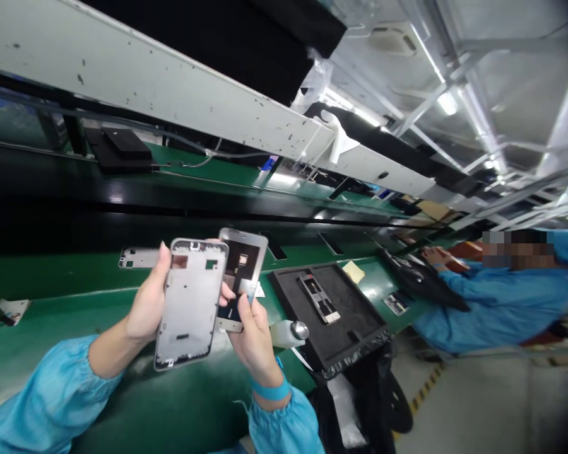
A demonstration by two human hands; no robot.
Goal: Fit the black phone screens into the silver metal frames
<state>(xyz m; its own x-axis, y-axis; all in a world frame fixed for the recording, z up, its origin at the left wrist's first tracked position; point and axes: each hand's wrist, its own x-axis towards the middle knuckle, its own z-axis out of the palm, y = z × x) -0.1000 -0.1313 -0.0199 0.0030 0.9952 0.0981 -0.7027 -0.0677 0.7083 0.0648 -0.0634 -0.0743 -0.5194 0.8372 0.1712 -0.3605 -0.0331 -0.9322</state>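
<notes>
My left hand grips a silver-grey phone back cover by its left edge, with its inner side facing me. Fingers of this hand reach behind the cover and show at its right edge. In my right hand is a phone front assembly with a pale frame and a dark middle, pinched near its lower end. The cover overlaps the left side of the assembly; whether they touch I cannot tell. A blue band circles my right wrist.
Right of my hands, a black foam tray carries another phone assembly. A bottle with a metal cap lies between. Another back cover rests behind my left hand. A co-worker in blue sits at the far right.
</notes>
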